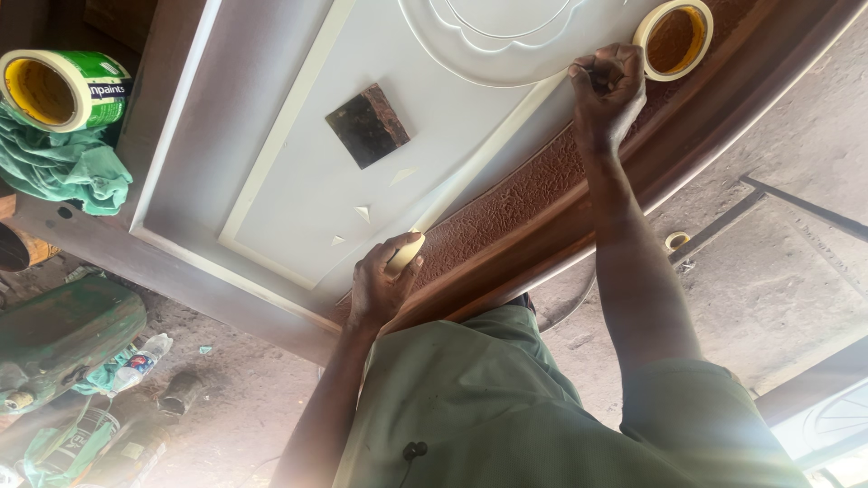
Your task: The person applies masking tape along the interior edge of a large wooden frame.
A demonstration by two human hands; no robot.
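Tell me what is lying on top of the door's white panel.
On the white panel lie a dark square pad and a few small pale scraps. The left hand covers the tape strip's near end; what is beneath the pad is hidden.

The door panel is pale grey-white with cream raised mouldings, and a band of rough, mottled red-brown texture runs along its right side inside a smooth dark brown frame. A dark brown-black square lies on the pale field, a cream tape roll at the far right, and a green-and-white tin with a yellow inside on a green cloth at the far left. The shirt is olive green.
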